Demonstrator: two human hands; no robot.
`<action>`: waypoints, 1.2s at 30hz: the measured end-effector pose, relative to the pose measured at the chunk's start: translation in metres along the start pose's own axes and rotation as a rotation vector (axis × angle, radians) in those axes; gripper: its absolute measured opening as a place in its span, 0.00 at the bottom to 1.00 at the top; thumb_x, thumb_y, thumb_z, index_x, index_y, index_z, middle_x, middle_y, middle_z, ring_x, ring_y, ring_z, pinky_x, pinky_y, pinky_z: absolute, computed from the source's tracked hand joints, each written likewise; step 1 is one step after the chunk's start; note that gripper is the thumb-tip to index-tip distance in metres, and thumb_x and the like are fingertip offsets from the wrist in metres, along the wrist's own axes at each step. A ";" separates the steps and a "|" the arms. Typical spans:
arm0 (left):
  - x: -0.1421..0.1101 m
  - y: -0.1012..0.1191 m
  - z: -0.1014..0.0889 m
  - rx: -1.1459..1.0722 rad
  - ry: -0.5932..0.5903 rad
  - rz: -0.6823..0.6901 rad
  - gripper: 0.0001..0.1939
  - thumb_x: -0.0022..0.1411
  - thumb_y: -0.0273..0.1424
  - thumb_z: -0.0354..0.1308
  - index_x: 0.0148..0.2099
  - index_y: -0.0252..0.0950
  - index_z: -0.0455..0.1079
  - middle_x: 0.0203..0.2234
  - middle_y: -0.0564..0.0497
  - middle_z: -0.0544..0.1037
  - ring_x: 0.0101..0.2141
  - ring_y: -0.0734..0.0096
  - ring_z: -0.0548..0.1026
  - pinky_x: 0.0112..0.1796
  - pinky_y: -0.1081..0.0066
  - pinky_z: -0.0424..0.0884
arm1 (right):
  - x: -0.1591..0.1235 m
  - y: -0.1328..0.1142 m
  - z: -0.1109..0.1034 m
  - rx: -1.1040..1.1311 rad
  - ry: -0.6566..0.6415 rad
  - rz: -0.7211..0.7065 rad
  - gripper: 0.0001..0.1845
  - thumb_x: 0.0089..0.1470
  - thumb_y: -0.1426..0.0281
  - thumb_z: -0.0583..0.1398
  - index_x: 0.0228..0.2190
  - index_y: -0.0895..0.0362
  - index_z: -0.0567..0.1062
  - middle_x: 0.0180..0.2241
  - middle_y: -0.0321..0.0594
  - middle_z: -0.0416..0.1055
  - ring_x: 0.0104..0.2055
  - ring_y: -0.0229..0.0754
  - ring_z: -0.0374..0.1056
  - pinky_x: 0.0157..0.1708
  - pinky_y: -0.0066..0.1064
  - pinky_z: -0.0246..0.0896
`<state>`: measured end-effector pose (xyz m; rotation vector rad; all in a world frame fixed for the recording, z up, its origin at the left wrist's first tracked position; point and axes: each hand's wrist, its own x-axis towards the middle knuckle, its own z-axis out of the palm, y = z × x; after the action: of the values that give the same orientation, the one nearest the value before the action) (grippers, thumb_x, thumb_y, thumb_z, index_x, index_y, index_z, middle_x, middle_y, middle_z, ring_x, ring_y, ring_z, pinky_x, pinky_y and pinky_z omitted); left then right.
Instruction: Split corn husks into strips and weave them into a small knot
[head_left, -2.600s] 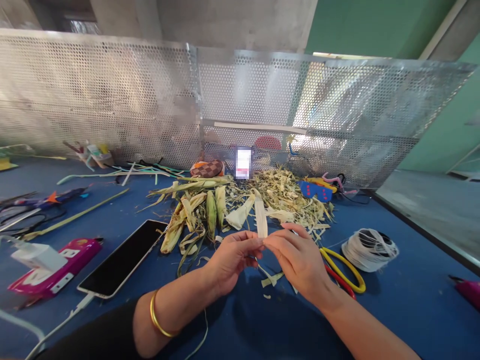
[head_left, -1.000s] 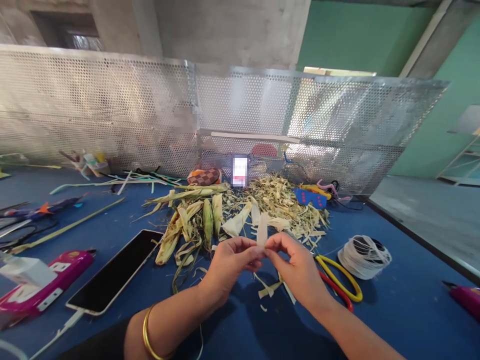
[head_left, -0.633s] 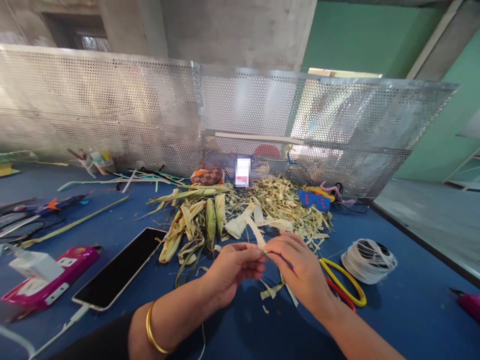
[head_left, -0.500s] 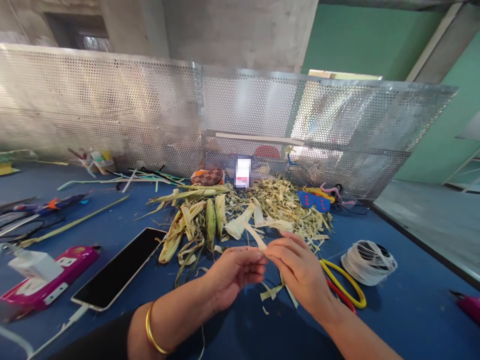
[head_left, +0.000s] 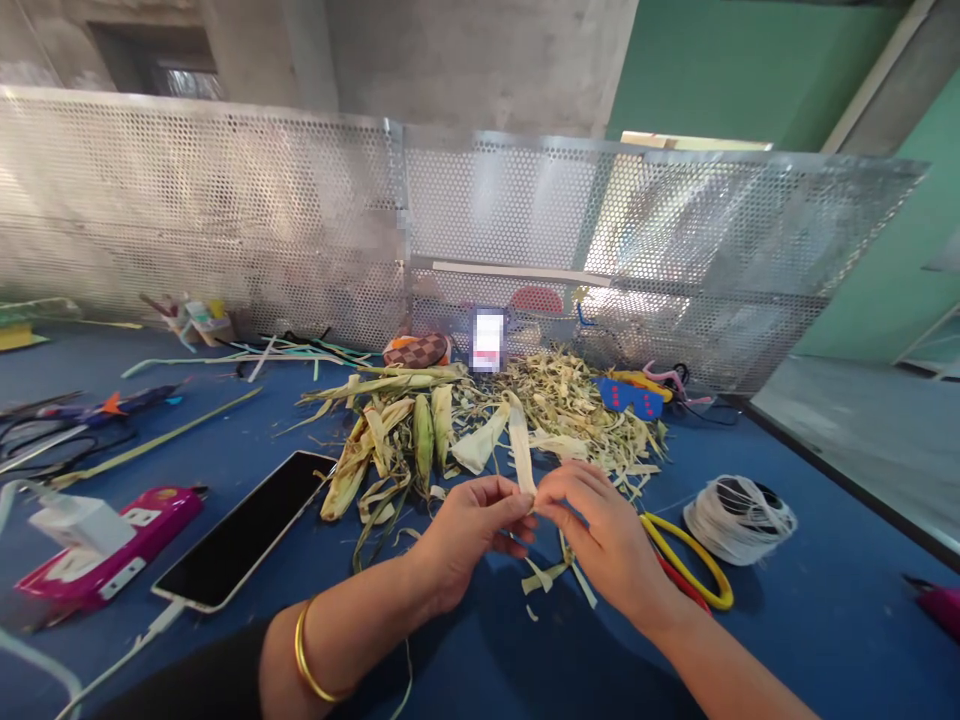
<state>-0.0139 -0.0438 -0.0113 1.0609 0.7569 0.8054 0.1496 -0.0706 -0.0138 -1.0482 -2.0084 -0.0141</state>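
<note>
Pinching the low end of a pale husk strip [head_left: 520, 450] btwn fingertips of L hand [head_left: 472, 530] + R hand [head_left: 604, 535], strip's sticking up in front of the husk pile [head_left: 577, 400]. Yellow/red handles [head_left: 721, 601] nr R hand, string spool [head_left: 739, 525] further R.

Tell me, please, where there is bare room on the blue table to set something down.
Bare blue tabletop shows between the right forearm and the purple object, nearer than the string spool. A shadowed patch lies between the right and left forearm, nearer than the husk scraps. Beyond the husk strip it is crowded: corn husks and a shredded pile.
</note>
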 end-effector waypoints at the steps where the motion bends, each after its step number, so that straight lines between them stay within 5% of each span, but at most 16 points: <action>1: 0.001 -0.001 0.000 0.021 0.018 0.028 0.15 0.47 0.40 0.64 0.27 0.33 0.66 0.21 0.52 0.73 0.24 0.75 0.70 0.27 0.74 0.67 | 0.000 -0.001 0.000 0.018 -0.003 0.052 0.08 0.58 0.75 0.54 0.28 0.53 0.67 0.28 0.35 0.70 0.34 0.39 0.66 0.42 0.34 0.60; 5: 0.003 -0.005 0.002 0.158 0.107 0.190 0.13 0.49 0.38 0.62 0.26 0.33 0.68 0.19 0.52 0.73 0.23 0.75 0.70 0.29 0.74 0.67 | -0.001 -0.006 0.002 0.120 -0.054 0.321 0.06 0.57 0.72 0.54 0.27 0.54 0.67 0.26 0.34 0.68 0.29 0.38 0.64 0.29 0.27 0.59; 9: 0.003 -0.007 0.002 0.232 0.155 0.226 0.10 0.51 0.36 0.60 0.25 0.33 0.69 0.18 0.53 0.73 0.24 0.74 0.71 0.29 0.74 0.67 | -0.002 -0.008 0.006 0.226 -0.068 0.454 0.07 0.55 0.71 0.54 0.26 0.55 0.67 0.24 0.33 0.67 0.27 0.36 0.62 0.27 0.26 0.57; 28: 0.003 -0.009 0.001 0.325 0.170 0.255 0.12 0.47 0.37 0.64 0.25 0.34 0.69 0.19 0.53 0.73 0.23 0.74 0.70 0.28 0.75 0.67 | -0.002 -0.007 0.010 0.391 0.032 0.615 0.02 0.49 0.71 0.58 0.28 0.54 0.68 0.26 0.34 0.69 0.30 0.38 0.67 0.31 0.29 0.61; 36: 0.001 -0.005 0.006 0.157 0.138 0.155 0.15 0.47 0.41 0.63 0.27 0.33 0.69 0.21 0.52 0.75 0.24 0.74 0.72 0.31 0.73 0.70 | 0.001 -0.007 0.008 0.503 0.055 0.699 0.06 0.48 0.68 0.59 0.30 0.55 0.66 0.25 0.34 0.71 0.28 0.39 0.70 0.30 0.31 0.63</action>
<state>-0.0074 -0.0466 -0.0146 1.2247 0.8733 0.9716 0.1391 -0.0716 -0.0163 -1.3217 -1.3893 0.7777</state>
